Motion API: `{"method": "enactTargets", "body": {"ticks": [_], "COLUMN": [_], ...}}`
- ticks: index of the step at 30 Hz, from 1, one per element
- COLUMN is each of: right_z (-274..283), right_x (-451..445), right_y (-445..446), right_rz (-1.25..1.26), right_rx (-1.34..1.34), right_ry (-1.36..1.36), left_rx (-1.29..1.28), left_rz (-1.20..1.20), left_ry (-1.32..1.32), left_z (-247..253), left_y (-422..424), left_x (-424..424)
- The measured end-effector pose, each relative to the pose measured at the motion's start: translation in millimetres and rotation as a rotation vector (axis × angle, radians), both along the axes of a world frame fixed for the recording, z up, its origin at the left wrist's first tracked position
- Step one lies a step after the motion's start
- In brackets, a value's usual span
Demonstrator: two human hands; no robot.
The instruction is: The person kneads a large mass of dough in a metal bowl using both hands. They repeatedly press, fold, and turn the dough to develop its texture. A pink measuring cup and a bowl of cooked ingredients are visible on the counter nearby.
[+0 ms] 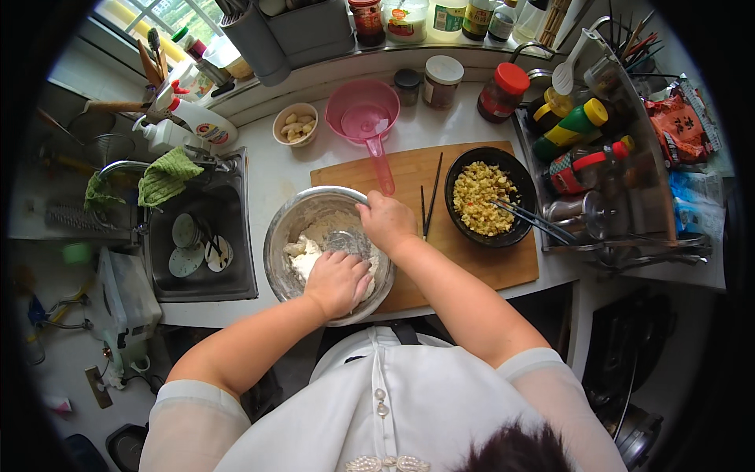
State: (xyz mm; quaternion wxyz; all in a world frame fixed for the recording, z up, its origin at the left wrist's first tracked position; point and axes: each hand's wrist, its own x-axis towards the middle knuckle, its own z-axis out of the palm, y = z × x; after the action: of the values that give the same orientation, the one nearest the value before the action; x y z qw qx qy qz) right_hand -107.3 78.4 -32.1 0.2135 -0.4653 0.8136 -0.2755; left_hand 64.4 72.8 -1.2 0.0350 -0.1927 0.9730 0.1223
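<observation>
A stainless steel mixing bowl [273, 255] holds a lump of white, floury dough [305, 255] and loose flour. Inside it, my left hand [337, 282] presses on the dough with bent fingers; its palm side is hidden. My right hand [386, 221] grips the bowl's far right rim, thumb over the edge. The bowl stands partly on a wooden cutting board [483, 265] and is slightly tilted in view. To its right, a black bowl [527, 177] contains chopped yellow filling [481, 197], with dark chopsticks [531, 219] leaning in it.
Another pair of chopsticks [433, 194] lies on the board. A pink plastic ladle [379, 154] reaches over its far edge. Behind stand a small bowl of garlic cloves [296, 125] and several jars [443, 82]. A sink [250, 236] with dishes is left; a bottle rack [663, 194] is right.
</observation>
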Motion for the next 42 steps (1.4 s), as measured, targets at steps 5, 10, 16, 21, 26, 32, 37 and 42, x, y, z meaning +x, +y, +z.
{"method": "enactTargets", "body": {"ticks": [5, 10, 16, 21, 26, 32, 37, 42], "right_z": [6.0, 2.8, -0.1, 2.1, 6.5, 9.2, -2.5, -3.9], "right_x": [1.7, 0.2, -0.1, -4.3, -6.2, 2.3, 2.9, 9.0], "right_y": [1.6, 4.2, 2.3, -2.5, -2.5, 6.7, 21.4, 33.1], "right_rz": [-0.008, 0.000, 0.036, 0.047, 0.041, -0.006, -0.081, -0.215], "right_rx": [0.000, -0.012, 0.006, 0.011, 0.053, 0.065, -0.055, -0.108], "right_ry": [-0.045, -0.042, -0.043, -0.045, -0.062, -0.138, -0.235, -0.378], "left_rx": [-0.043, 0.021, 0.030, 0.260, 0.173, 0.344, 1.083, 1.337], "left_rz": [0.011, 0.095, 0.132, 0.182, 0.273, 0.573, 1.045, 1.228], "left_ry": [0.227, 0.228, 0.147, 0.017, -0.175, -0.506, -0.429, 0.136], "left_z": [-24.7, -52.7, -67.6, -84.3, -41.2, -37.3, -35.4, -55.4], "left_y": [-0.6, -20.1, -39.2, -65.7, -101.6, -108.3, -114.0, -88.4], "left_x": [-8.4, -35.7, -52.8, -48.4, -22.2, -2.7, 15.5, 34.8]}}
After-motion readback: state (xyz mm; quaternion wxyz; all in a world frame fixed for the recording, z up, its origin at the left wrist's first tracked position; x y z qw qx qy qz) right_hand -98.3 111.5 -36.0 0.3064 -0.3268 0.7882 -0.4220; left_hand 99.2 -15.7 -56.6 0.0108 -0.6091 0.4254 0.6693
